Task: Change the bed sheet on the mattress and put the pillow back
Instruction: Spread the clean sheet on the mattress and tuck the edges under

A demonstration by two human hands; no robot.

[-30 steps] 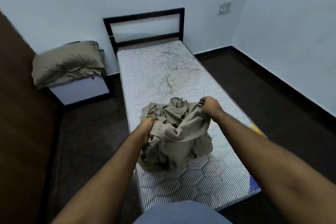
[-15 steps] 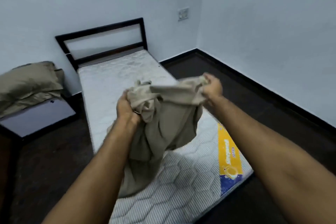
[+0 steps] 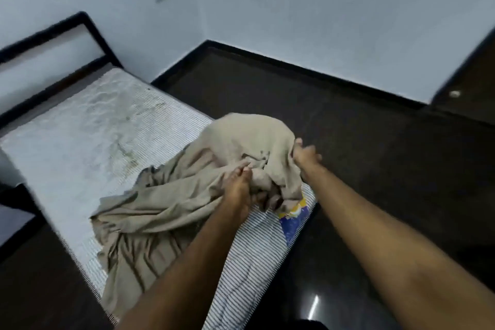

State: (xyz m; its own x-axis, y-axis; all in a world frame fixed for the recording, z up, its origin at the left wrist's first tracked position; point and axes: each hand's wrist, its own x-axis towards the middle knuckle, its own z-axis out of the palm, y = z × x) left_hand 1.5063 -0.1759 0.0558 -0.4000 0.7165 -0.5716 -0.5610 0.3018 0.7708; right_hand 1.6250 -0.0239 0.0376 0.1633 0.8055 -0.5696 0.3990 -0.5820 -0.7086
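The right hand (image 3: pixel 304 155) grips a fold of the beige sheet (image 3: pixel 171 201) at centre frame; the left hand (image 3: pixel 239 190) clutches it lower. The sheet lies bunched on the bare mattress (image 3: pixel 80 147). It seems the spreading step; next they must find the corners.

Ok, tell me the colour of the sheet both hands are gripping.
Plain beige sheet, no pattern, best seen in the head view.
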